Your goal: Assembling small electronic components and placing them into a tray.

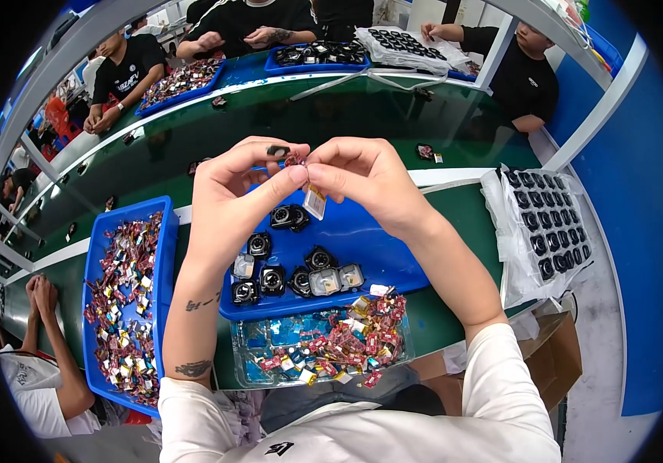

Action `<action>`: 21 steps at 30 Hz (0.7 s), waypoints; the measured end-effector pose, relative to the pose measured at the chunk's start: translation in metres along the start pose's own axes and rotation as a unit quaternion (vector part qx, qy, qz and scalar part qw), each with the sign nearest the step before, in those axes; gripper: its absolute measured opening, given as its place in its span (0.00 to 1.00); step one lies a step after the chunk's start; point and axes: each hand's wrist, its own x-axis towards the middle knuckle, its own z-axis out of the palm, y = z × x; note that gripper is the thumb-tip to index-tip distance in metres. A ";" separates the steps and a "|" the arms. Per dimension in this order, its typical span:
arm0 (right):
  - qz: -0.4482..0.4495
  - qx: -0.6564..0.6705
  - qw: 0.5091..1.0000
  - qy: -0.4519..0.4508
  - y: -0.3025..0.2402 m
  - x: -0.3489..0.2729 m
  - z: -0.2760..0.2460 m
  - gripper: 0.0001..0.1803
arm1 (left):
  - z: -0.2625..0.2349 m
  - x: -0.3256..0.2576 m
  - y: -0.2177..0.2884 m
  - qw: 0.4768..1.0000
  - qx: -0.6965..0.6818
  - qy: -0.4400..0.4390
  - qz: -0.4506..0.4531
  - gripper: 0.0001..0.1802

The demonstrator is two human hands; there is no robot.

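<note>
My left hand and my right hand meet above a blue tray, both pinching one small electronic part with a red piece and a dangling silver battery cell. Below them, several small black round housings lie in the blue tray. Nearer to me, a clear plastic tray holds a heap of small red and gold parts.
A long blue bin of small red parts stands at my left. A white sheet with a black tray of housings lies at my right. A green conveyor belt runs beyond; other people sit along it with blue trays.
</note>
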 end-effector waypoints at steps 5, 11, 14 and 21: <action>-0.064 -0.097 0.992 0.050 0.000 0.002 -0.005 0.11 | 0.003 0.000 0.002 1.000 0.013 0.011 0.008 0.04; -0.130 -0.245 0.958 0.073 -0.015 -0.003 0.000 0.11 | 0.007 -0.004 0.004 0.968 0.249 -0.014 0.012 0.07; -0.100 -0.187 0.975 0.073 -0.010 -0.002 -0.004 0.09 | 0.009 -0.004 0.004 0.969 0.244 -0.025 0.006 0.07; 0.008 -0.033 0.999 0.016 -0.020 -0.005 -0.017 0.08 | 0.005 -0.002 0.004 0.991 0.132 -0.026 -0.025 0.08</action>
